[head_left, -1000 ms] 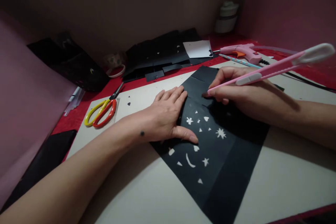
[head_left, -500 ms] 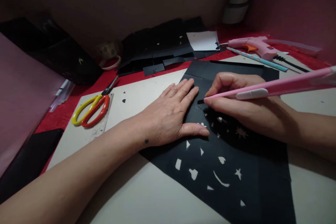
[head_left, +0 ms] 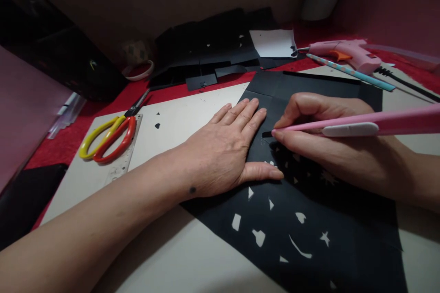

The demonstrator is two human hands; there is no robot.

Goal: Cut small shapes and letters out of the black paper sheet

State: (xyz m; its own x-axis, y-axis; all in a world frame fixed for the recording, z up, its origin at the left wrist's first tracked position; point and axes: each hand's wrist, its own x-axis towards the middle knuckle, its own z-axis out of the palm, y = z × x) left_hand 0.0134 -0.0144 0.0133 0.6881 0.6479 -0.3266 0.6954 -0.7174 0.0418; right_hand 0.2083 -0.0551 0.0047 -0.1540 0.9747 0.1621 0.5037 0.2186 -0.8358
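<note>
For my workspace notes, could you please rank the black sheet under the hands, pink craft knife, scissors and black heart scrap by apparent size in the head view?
1. Black sheet
2. Pink craft knife, cut off by the frame; nearness to the camera may enlarge it
3. Scissors
4. Black heart scrap

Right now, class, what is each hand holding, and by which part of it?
The right hand holds the pink cutter just behind its blade; the left hand holds nothing.
</note>
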